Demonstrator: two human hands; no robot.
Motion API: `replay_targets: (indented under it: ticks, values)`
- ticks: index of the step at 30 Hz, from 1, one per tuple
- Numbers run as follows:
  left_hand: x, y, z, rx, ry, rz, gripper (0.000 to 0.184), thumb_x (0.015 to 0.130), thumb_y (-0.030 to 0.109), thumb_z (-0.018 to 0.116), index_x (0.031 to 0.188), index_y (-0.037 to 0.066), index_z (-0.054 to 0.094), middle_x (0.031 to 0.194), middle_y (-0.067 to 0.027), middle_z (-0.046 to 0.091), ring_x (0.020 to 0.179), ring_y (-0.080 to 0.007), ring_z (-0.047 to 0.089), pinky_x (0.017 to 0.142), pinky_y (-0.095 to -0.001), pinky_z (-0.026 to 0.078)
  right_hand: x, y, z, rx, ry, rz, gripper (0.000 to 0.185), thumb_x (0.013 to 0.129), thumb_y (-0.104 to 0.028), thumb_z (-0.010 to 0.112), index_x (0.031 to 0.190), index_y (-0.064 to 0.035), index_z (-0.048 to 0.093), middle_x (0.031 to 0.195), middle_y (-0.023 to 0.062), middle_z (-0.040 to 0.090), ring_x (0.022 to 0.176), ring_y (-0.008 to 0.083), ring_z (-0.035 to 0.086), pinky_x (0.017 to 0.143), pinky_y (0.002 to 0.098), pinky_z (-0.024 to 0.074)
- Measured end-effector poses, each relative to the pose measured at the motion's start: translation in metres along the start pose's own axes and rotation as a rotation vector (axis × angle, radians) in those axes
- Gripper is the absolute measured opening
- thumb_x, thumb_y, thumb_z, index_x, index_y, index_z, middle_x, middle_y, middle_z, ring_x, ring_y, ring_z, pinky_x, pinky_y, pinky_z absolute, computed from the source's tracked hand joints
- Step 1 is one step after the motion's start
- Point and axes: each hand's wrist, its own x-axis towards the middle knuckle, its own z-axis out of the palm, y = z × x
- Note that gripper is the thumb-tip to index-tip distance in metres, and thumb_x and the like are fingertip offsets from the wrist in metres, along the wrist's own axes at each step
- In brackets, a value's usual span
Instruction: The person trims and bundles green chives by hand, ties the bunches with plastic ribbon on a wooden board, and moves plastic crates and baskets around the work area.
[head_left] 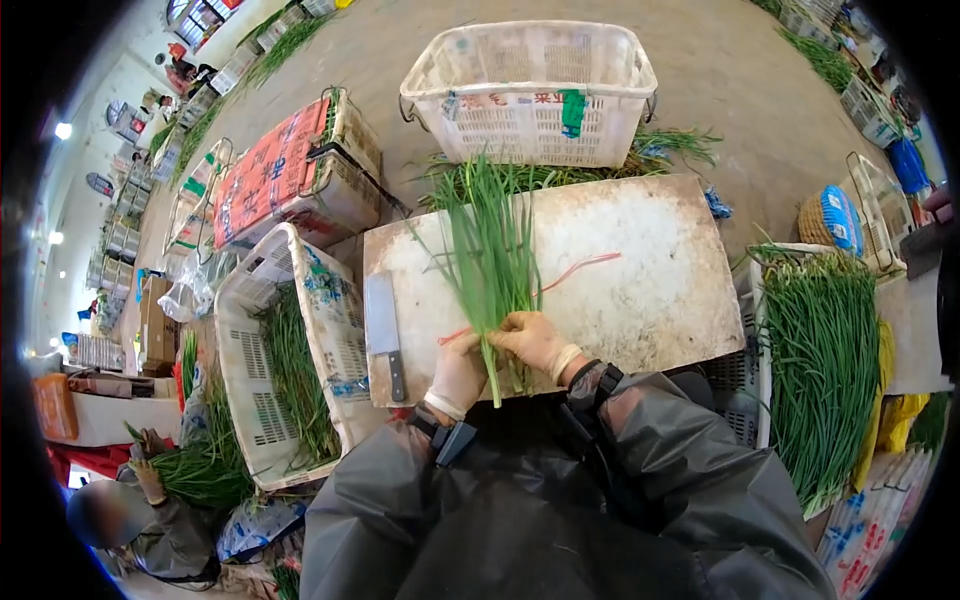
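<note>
Both hands, in thin pale gloves, meet at the stem end of a bunch of long green chives, which lies on the near half of a stained white counter with its leafy tips pointing away from the wearer. The right hand has its fingers clamped on the stems; the left hand presses in from the other side, its fingers bent against the stems — whether they grip cannot be told. Pale stem ends stick out below the hands. A thin red tie shows to the right of the bunch, and a red strand shows beside the left hand. A cleaver with a black handle lies along the counter's left edge, handle toward the wearer. Just beyond the counter stands a white plastic basket; a white crate at the left holds more greens, and another at the right is heaped with chives. At lower left, another person has a hand near greens.
</note>
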Motion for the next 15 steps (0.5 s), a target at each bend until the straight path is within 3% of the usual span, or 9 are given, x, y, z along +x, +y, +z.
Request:
replay_targets:
  ticks: [2, 5, 8, 9, 12, 15]
  values:
    - [-0.008, 0.004, 0.009, 0.022, 0.034, 0.002, 0.035, 0.104, 0.019, 0.044, 0.13, -0.001, 0.059, 0.124, -0.017, 0.068, 0.113, -0.0306, 0.067, 0.099, -0.0449, 0.053, 0.001, 0.002, 0.001, -0.048, 0.037, -0.069, 0.044, 0.092, -0.04, 0.071, 0.1, 0.0033, 0.072, 0.095, 0.0236, 0.074, 0.091, 0.0374, 0.071, 0.082, 0.044, 0.0556]
    - [-0.006, 0.008, 0.008, 0.053, 0.077, -0.039, 0.028, 0.105, 0.021, 0.046, 0.122, 0.005, 0.06, 0.112, -0.0111, 0.069, 0.097, -0.0259, 0.067, 0.087, -0.0432, 0.055, 0.007, 0.005, 0.006, -0.088, 0.144, -0.137, 0.029, 0.09, -0.03, 0.071, 0.099, -0.0035, 0.072, 0.096, 0.0219, 0.074, 0.09, 0.0398, 0.071, 0.08, 0.047, 0.0558]
    - [-0.009, 0.003, 0.012, 0.07, 0.197, -0.071, 0.019, 0.104, 0.022, 0.053, 0.114, 0.007, 0.06, 0.099, -0.006, 0.067, 0.081, -0.0211, 0.063, 0.076, -0.0388, 0.053, 0.001, 0.002, 0.001, -0.318, 0.325, -0.091, 0.025, 0.09, -0.029, 0.07, 0.096, -0.0054, 0.07, 0.094, 0.0186, 0.074, 0.09, 0.0396, 0.071, 0.079, 0.0475, 0.0559]
    - [-0.011, 0.005, 0.019, 0.074, 0.253, -0.072, 0.017, 0.103, 0.022, 0.056, 0.111, 0.008, 0.061, 0.094, -0.0042, 0.066, 0.076, -0.0193, 0.062, 0.071, -0.0369, 0.053, 0.0, -0.001, 0.001, -0.36, 0.314, -0.067, 0.024, 0.09, -0.03, 0.07, 0.096, -0.0077, 0.068, 0.094, 0.0148, 0.075, 0.09, 0.0384, 0.072, 0.079, 0.0477, 0.0563]
    - [-0.006, -0.001, 0.003, 0.239, 0.206, -0.017, 0.012, 0.102, 0.02, 0.062, 0.102, 0.009, 0.06, 0.084, -0.0022, 0.061, 0.065, -0.0154, 0.055, 0.058, -0.031, 0.045, -0.004, -0.007, 0.004, -0.502, 0.264, -0.049, 0.028, 0.09, -0.035, 0.071, 0.1, -0.0087, 0.068, 0.094, 0.015, 0.075, 0.09, 0.0377, 0.073, 0.079, 0.0481, 0.0571]
    - [0.001, -0.005, -0.01, 0.226, 0.255, -0.05, 0.011, 0.101, 0.017, 0.063, 0.093, 0.012, 0.059, 0.076, 0.0009, 0.054, 0.057, -0.0113, 0.047, 0.052, -0.0281, 0.037, 0.001, -0.006, 0.014, -0.65, 0.315, 0.01, 0.032, 0.091, -0.039, 0.071, 0.103, -0.0097, 0.067, 0.094, 0.0156, 0.075, 0.091, 0.0381, 0.073, 0.079, 0.0487, 0.0576]
